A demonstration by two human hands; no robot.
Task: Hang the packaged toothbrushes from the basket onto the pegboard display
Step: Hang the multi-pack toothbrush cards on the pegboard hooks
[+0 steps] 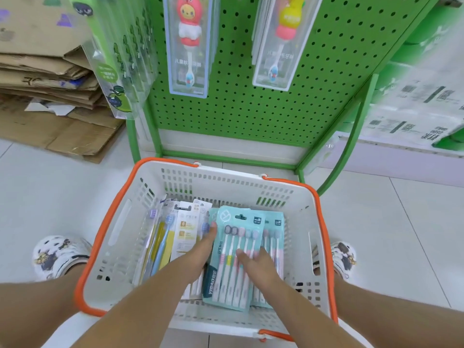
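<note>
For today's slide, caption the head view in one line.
Both hands, left and right, reach a teal toothbrush pack in the basket below the pegboard.
</note>
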